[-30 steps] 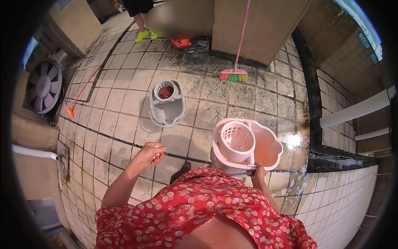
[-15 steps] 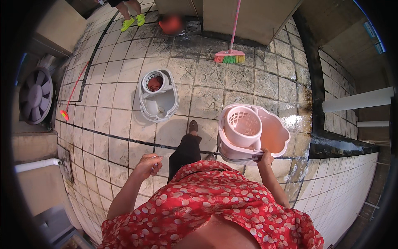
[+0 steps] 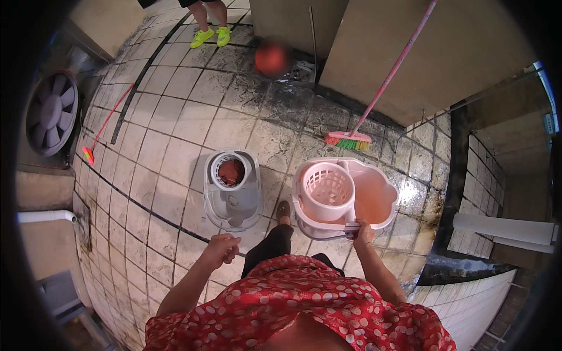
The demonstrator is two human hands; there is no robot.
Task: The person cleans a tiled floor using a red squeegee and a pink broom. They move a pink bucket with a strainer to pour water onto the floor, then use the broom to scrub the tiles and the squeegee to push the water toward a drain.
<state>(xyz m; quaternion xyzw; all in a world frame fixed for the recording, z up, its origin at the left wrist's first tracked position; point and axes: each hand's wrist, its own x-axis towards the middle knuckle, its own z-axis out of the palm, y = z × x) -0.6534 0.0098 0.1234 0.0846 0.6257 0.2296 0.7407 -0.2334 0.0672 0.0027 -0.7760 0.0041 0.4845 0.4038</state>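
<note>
**Grey plastic mop bucket (image 3: 249, 202) Is Now Nearer to the Left Grip (image 3: 221, 250), and Pink Plastic Mop Bucket (image 3: 380, 178) Has Come Beside It**

Since half a second ago, the person has stepped forward, and the gap between the two buckets has become narrow. They do not touch each other.

The right grip (image 3: 363, 233) is closed on the near edge of the pink bucket, next to its dividing wall. The bucket is upright and extends ahead of this grip and to its left. I cannot tell if its base rests on the floor. Its round pink slotted basket (image 3: 326, 206) sits ahead and left of the right grip, and the open compartment, with an orange tint inside, is straight ahead of it.

The left grip is curled loosely just before the near end of the grey bucket, without touching it. I cannot tell if something small is inside the fingers. The grey bucket stands upright on the pale square floor tiles (image 3: 155, 120). In its round grey basket (image 3: 229, 188), at the end farther from the left grip, lies a crumpled reddish-brown cloth (image 3: 231, 171).

One brown shoe (image 3: 283, 210) of the person is ahead and right of the left grip, between the buckets. Farther ahead of the right grip is a pink broom with red, green and yellow bristles (image 3: 348, 141). Far ahead of the left grip, another person stands in bright yellow shoes (image 3: 202, 38).
</note>
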